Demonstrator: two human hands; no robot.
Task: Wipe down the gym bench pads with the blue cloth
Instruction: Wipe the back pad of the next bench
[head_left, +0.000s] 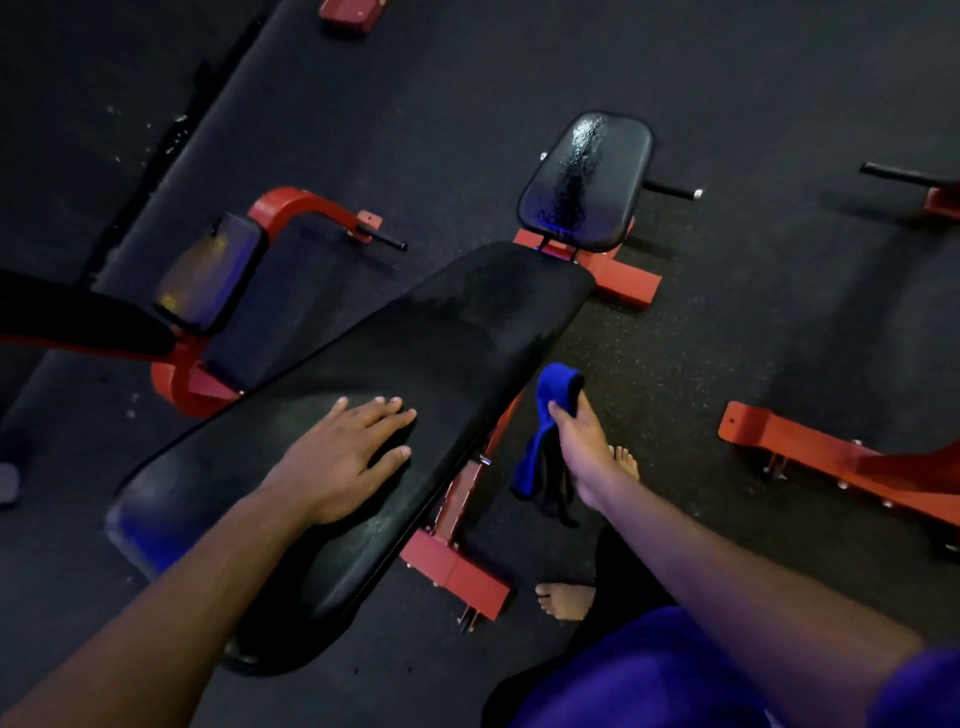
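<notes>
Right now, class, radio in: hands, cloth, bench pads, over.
Left hand flat on long back pad. Right hand grips blue cloth, off pad's edge. Seat pad shows wet streak. Nothing in the way.

Dim gym shot, low light, wide-angle warp.

Floor (779, 78) nearly black, grainy noise throughout. Bright specular glare on wet seat pad (586, 179), upper centre. Faint sheen on long back pad (415, 364). Purple-blue colour cast lower left and lower right. Edges bend and soften; forearms at bottom stretched, slightly blurred.
</notes>
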